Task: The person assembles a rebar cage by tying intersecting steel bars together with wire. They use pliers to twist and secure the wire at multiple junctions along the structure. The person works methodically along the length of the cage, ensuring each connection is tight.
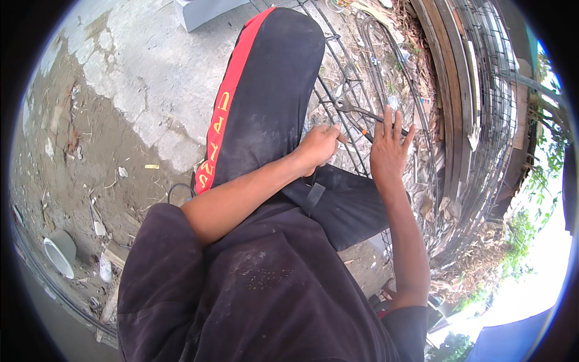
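Rough concrete ground, broken into brown dirt on the left, spread beneath the person, with a white bucket near the left rim and a grey block at the top. Long boards and a bank of wire mesh stood along the right side. Beside the person's black trousers, which had a red side stripe, ran a frame of dark steel bars. Over these bars lay the pincers, their head at a crossing and their handles slanting toward the right hand. That hand was flat and unclenched, fingers straight and spread, over the handle ends. Next to the knee, the left hand was curled into a fist close to the bars; whether it gripped something small, I could not tell.
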A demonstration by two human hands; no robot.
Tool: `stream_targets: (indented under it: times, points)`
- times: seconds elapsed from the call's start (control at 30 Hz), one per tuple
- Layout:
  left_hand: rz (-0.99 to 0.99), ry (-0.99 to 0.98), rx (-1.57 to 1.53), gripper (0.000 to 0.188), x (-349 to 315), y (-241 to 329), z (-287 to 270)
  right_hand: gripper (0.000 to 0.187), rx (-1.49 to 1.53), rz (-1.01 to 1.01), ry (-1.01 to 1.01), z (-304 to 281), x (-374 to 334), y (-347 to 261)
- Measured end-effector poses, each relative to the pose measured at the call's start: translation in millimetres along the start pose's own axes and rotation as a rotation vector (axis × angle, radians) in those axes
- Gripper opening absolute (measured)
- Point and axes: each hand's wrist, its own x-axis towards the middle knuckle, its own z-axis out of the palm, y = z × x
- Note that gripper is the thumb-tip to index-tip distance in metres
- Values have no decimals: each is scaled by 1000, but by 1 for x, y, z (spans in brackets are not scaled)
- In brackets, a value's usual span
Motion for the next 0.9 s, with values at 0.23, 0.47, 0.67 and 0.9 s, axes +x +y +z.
stream_targets:
  times: [0.23,0.47,0.67,0.9]
  points:
    - [-20,-23,-25,45,2,-2,1,48,-11,60,36,0,-8,-15]
    - [22,-35,24,47,2,-4,0,43,-3,55,67,-12,1,-17]
    - [22,-21,39,50,4,-6,0,25,4,-27,-1,-42,12,-12]
    - [168,178,154,58,15,-20,-5,38,738,58,-226,-39,8,-29]
